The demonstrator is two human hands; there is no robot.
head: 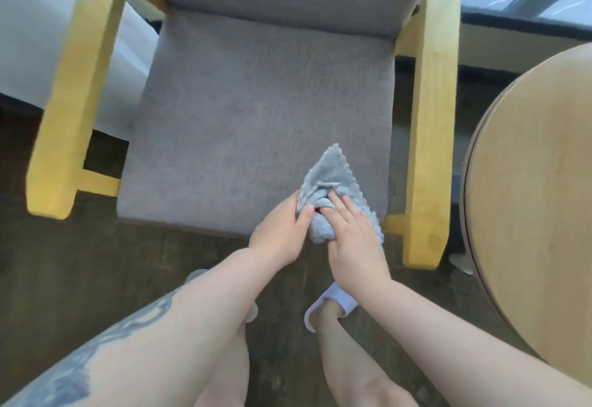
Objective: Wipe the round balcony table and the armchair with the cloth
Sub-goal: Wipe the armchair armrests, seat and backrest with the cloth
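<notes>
Slippers [333,305]: white, nearest, before the chair, partly hidden by forearms. Left hand [282,233]: fingers curled round the cloth [333,189]. Right hand [355,240]: grips the same bunched cloth, thumb hidden beneath. Cloth: grey, scalloped, at the front right corner of the chair [256,112] seat. Chair: grey cushion, yellow arms, back cropped. Table [538,163]: round, right of the chair, mostly cut off.

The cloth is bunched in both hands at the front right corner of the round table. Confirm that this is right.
Not right. The head view shows the cloth bunched in the left hand and right hand at the front right corner of the armchair's grey seat, not the round table, which stands off to the right with nothing touching it.
</notes>
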